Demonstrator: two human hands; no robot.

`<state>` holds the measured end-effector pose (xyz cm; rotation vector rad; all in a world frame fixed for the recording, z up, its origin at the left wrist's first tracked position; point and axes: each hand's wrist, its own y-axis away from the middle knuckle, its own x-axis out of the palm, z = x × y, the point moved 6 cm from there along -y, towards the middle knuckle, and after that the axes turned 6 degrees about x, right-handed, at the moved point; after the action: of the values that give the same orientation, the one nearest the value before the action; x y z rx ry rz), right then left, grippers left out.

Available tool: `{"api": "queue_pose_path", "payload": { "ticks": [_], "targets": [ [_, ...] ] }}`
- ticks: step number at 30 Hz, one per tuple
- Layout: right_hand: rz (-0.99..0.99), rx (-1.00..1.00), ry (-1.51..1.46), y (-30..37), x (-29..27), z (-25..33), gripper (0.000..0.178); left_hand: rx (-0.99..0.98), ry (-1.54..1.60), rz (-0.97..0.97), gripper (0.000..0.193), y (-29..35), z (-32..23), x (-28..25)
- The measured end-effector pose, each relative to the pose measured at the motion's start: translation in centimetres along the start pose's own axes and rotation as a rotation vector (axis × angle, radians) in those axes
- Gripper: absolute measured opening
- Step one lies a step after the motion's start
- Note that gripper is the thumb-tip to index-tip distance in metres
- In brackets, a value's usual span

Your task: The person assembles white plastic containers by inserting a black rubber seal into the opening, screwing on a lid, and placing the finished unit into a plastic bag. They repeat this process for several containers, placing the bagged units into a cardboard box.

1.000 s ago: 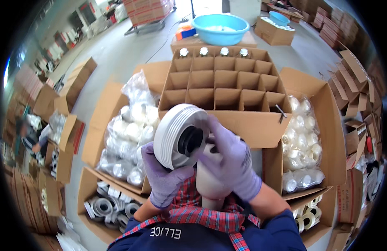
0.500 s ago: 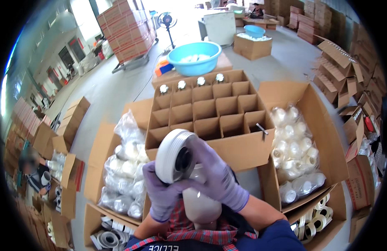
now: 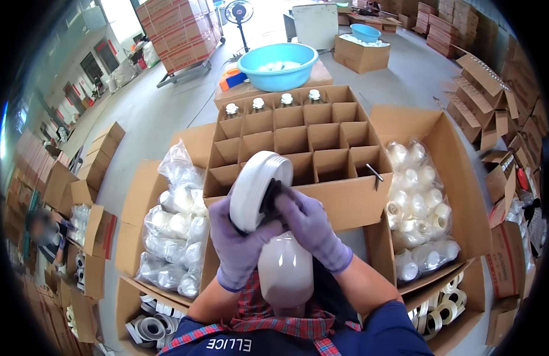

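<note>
My left hand wraps a white ribbed plastic cap from the left and below. The cap is tilted, and its inner side faces right. A black round fitting sits at its middle. My right hand, in a purple glove like the left, has its fingers closed on that fitting; the fingertips hide part of it. Just below both hands, in front of my apron, is a glossy whitish rounded vessel, its upper end partly covered by my hands.
Ahead stands a divided carton with several white-capped bottles in its far row; a metal rod crosses its near-right edge. Open cartons hold bagged white parts left and bagged pale parts right. A blue basin stands beyond. Another person is far left.
Both hands and the cap have moved slightly; the cap has turned so its ribbed side shows more. My right fingers have shifted onto the black fitting. The vessel shows more.
</note>
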<state>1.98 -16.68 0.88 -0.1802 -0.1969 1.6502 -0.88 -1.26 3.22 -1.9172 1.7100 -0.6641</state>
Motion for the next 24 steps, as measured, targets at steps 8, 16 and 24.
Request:
{"api": "queue_pose_path", "payload": {
  "ticks": [8, 16, 24],
  "targets": [
    [-0.064, -0.232, 0.360, -0.6, 0.3, 1.8, 0.078, -0.044, -0.025, -0.081, 0.070, -0.5, 1.7, -0.8],
    [0.228, 0.198, -0.110, -4.9, 0.3, -2.5, 0.043, 0.393, -0.157, 0.134, 0.075, -2.3, 1.8, 1.5],
    [-0.052, 0.182, -0.106, -5.1, -6.7, -10.2, 0.050, -0.252, 0.093, 0.512, 0.079, -4.0, 13.1, -3.2]
  ]
}}
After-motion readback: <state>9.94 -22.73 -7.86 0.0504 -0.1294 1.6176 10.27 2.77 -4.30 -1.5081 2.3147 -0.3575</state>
